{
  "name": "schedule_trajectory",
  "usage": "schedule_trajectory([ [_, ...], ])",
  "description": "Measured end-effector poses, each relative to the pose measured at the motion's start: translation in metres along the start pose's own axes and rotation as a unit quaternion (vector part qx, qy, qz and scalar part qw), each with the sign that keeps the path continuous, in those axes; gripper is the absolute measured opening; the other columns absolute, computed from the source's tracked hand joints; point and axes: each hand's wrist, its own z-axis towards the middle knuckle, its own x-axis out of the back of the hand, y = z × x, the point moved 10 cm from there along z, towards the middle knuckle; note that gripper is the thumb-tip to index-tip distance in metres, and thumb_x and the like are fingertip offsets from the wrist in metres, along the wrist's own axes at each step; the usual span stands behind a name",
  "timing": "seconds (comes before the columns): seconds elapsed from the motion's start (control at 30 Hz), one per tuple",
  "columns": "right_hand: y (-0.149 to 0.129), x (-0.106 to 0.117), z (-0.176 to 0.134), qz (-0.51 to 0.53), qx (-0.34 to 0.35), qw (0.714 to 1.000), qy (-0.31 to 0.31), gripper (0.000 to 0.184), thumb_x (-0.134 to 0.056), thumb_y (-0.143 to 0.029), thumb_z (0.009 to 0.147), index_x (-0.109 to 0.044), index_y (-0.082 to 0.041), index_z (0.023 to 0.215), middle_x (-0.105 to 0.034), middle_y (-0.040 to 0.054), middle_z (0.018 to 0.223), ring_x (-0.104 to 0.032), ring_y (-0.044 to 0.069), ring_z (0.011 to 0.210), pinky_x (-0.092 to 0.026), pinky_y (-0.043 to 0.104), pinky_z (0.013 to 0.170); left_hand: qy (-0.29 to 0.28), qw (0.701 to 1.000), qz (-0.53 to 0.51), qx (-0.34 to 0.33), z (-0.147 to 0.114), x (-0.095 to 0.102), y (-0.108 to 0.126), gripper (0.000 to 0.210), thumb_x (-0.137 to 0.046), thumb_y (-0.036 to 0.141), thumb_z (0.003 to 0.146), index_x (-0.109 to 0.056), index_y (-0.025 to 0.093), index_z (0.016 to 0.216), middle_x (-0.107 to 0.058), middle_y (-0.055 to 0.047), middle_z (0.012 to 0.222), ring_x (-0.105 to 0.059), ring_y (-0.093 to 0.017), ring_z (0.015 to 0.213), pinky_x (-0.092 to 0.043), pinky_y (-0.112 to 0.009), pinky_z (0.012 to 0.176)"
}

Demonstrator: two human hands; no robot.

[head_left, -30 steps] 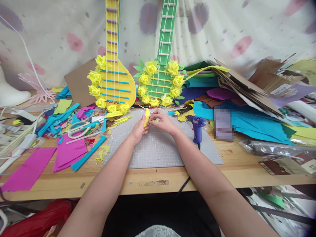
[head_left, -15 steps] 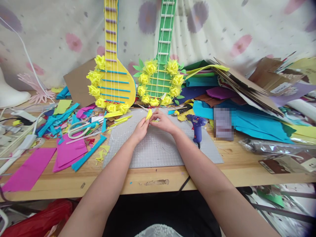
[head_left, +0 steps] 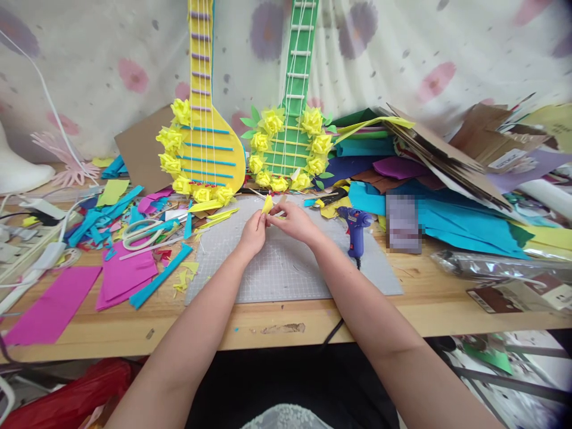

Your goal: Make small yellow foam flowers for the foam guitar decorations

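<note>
Above the grey cutting mat (head_left: 286,274), my left hand (head_left: 254,233) pinches a small folded piece of yellow paper (head_left: 267,205). My right hand (head_left: 292,221) meets it from the right, fingertips closed together at the paper's edge. Behind my hands stand two paper-covered instruments, a yellow one (head_left: 218,137) and a green one (head_left: 300,89), both trimmed with yellow paper flowers (head_left: 273,121). A blue glue gun (head_left: 356,229) stands on the mat to the right of my hands. My fingers partly cover the yellow piece.
Scissors with pale handles (head_left: 142,234) lie left among blue scraps and magenta sheets (head_left: 56,307). Yellow strips (head_left: 218,219) rest at the mat's upper left. Cardboard (head_left: 447,155) and blue sheets (head_left: 465,223) pile up on the right, with a plastic-wrapped roll (head_left: 482,266) in front.
Both hands have stayed over the mat, shifting very slightly left with the yellow piece. The right fingers have changed position a little against it. The rest looks the same.
</note>
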Motion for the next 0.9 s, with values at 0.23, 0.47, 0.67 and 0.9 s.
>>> schedule_trajectory([
  [0.23, 0.010, 0.004, -0.002, 0.007, -0.067, 0.997, 0.036, 0.015, -0.056, -0.034, 0.071, -0.057, -0.020, 0.076, -0.066, 0.0014, 0.085, -0.058, 0.017, 0.080, -0.042, 0.032, 0.072, 0.020, 0.995, -0.086, 0.048, -0.001, 0.000, -0.006, 0.030, -0.043, 0.040, 0.083, -0.059, 0.015, 0.086, -0.050, 0.000, 0.063, -0.046, -0.010, 0.053, -0.038, -0.020, 0.042],
  [0.47, 0.017, 0.004, 0.002, 0.024, -0.045, 0.997, 0.059, 0.011, -0.056, -0.031, 0.071, -0.059, -0.021, 0.076, -0.066, 0.0008, 0.085, -0.058, 0.018, 0.082, -0.043, 0.033, 0.075, 0.041, 0.965, -0.216, 0.142, -0.005, -0.003, -0.014, 0.023, -0.046, 0.029, 0.081, -0.062, 0.014, 0.086, -0.061, -0.005, 0.082, -0.053, -0.011, 0.072, -0.048, -0.022, 0.057],
  [0.67, 0.010, 0.007, 0.003, 0.072, 0.000, 0.995, 0.067, 0.009, -0.056, -0.027, 0.073, -0.062, -0.022, 0.077, -0.067, 0.0015, 0.087, -0.058, 0.017, 0.087, -0.041, 0.036, 0.085, 0.027, 0.933, -0.315, 0.172, -0.007, -0.009, -0.014, 0.021, -0.045, 0.021, 0.081, -0.064, 0.015, 0.088, -0.063, -0.006, 0.106, -0.055, -0.014, 0.097, -0.048, -0.028, 0.081],
  [0.9, 0.005, 0.011, 0.002, 0.046, 0.008, 0.995, 0.084, 0.010, -0.058, -0.028, 0.072, -0.066, -0.022, 0.075, -0.068, 0.0023, 0.086, -0.056, 0.018, 0.089, -0.040, 0.037, 0.087, 0.016, 0.907, -0.378, 0.184, -0.008, -0.014, -0.010, 0.021, -0.044, 0.019, 0.081, -0.064, 0.015, 0.088, -0.062, -0.005, 0.112, -0.053, -0.016, 0.109, -0.044, -0.033, 0.092],
])
